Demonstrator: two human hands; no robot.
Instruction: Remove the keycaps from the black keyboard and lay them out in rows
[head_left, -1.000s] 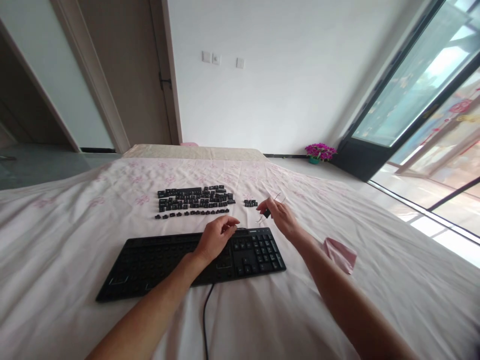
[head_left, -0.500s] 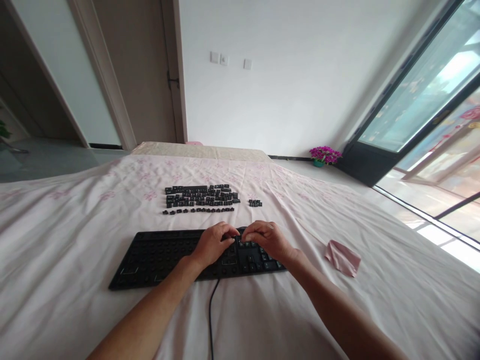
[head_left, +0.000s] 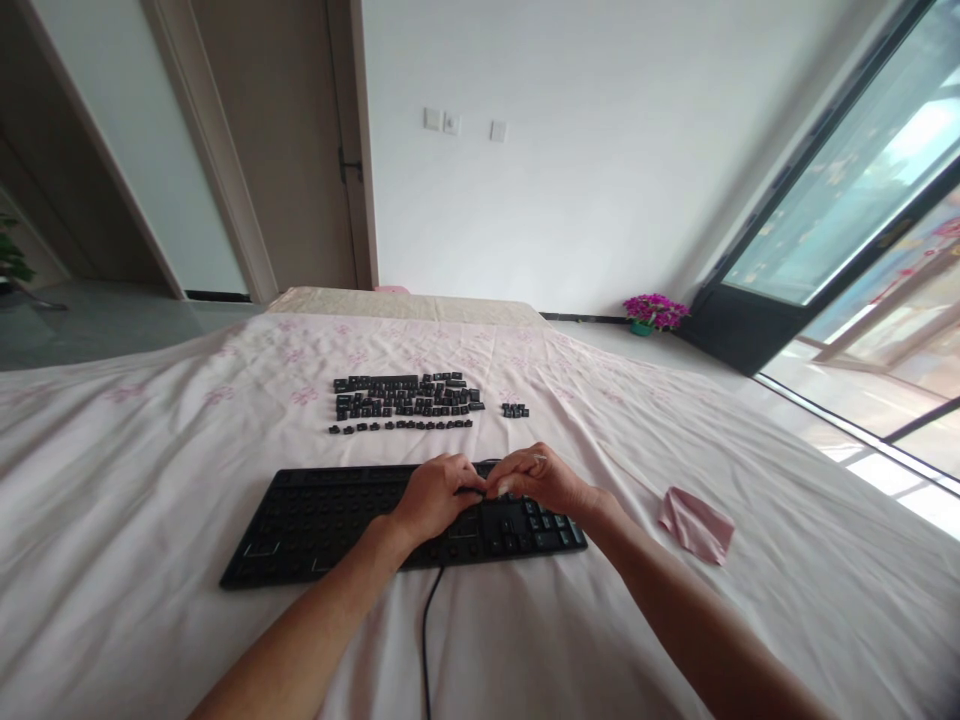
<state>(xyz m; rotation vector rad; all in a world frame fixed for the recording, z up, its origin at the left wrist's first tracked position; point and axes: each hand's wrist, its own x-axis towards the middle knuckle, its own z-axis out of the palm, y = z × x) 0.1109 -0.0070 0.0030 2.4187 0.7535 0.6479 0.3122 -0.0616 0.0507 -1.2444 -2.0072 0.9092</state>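
Taking its middle as the clock's centre, the long black plastic keyboard (head_left: 337, 510) is lying flat on a pale, pink-flowered fabric sheet (head_left: 180, 440), its thin black cable (head_left: 426, 625) trailing toward 6 o'clock. Judging by its surface, the stripping of keys is well advanced: the broad stretch toward 9 o'clock is showing low, rounded stubs and thin bright outlines instead of caps. What is remaining on the board seems to be the number pad (head_left: 551, 530) at the 3 o'clock end and the arrow keys (head_left: 510, 535) just beside it; the keys under the fingers are being hidden.

The left hand (head_left: 439, 492) and right hand (head_left: 544, 480) are coming together toward 2 o'clock, both with curled fingers and drawn-in thumbs. Whether either is gripping anything I cannot tell (a slim pale glint is showing on the right one, perhaps a ring, perhaps wire).

At 12 o'clock, a large group of black keycaps (head_left: 386, 383) is sitting in uneven rows, small blocky pieces around one long bar; a smaller keycap cluster (head_left: 514, 411) is lying apart between 1 and 2 o'clock. A smooth, softly creased pink cloth (head_left: 699, 525) is resting at 3 o'clock, and the sheet is rippling in loose folds all around.
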